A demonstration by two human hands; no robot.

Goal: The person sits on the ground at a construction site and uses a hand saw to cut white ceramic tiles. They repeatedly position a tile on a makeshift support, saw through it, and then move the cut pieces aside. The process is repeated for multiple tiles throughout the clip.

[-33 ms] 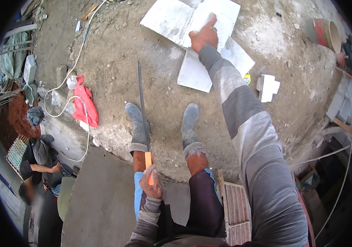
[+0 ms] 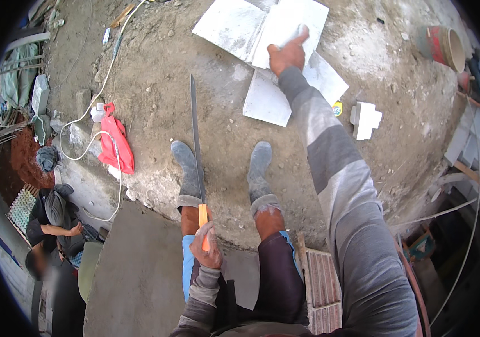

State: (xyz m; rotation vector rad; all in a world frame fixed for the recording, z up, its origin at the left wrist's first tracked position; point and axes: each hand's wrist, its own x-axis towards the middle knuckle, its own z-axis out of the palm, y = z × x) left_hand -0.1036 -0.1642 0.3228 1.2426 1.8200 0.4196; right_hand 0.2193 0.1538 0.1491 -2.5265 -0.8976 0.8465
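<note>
My left hand (image 2: 208, 247) is closed round the orange handle of a long hand saw (image 2: 195, 135). Its narrow blade points away from me, nearly edge-on, above my left boot (image 2: 183, 163). My right arm is stretched far forward. The right hand (image 2: 289, 55) lies on a flat white block (image 2: 296, 19), one finger and the thumb stretched out; the other fingers are partly hidden. Several white blocks lie overlapped there, with another block (image 2: 226, 25) to the left and one (image 2: 267, 100) nearer me. Beside my right forearm a yellow tape measure (image 2: 337, 108) partly shows.
Stacked white offcuts (image 2: 365, 119) lie on the dirt to the right, with a bucket (image 2: 447, 48) tipped over beyond. A red bag (image 2: 116, 140) and a white cable (image 2: 102, 90) are at left. Low at left, another person (image 2: 54, 241) sits. Ribbed panels (image 2: 323, 281) stand beside my right leg.
My right hand has shifted right and slightly nearer across the white block. The left hand and the saw have barely moved, the blade tip a little farther out.
</note>
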